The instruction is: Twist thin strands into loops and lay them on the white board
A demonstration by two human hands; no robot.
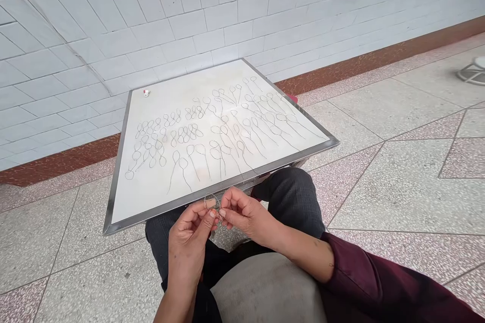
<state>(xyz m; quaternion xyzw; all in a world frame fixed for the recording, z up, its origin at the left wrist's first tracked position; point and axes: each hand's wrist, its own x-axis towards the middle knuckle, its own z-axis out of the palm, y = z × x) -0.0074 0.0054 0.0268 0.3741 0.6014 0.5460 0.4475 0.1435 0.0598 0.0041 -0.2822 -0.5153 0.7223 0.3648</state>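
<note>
Just past the front edge of the white table (pixel 166 186), my left hand (pixel 191 234) pinches a thin wire loop (pixel 212 196) between thumb and fingers. My right hand (pixel 246 216) is closed at the same wire, its thumb and fingertip nearly touching those of my left hand. The loop stands up above the fingertips. On the table lie many thin wire pieces: figure-eight shapes (pixel 177 136) in rows on the left, and single loops with long tails (pixel 183 163) across the middle and right.
A small white and red object (pixel 146 93) sits at the table's far left corner. Behind the table runs a white tiled wall (pixel 212 20). My knees (pixel 293 197) are close under the front edge. A white stool (pixel 473 71) stands at the far right.
</note>
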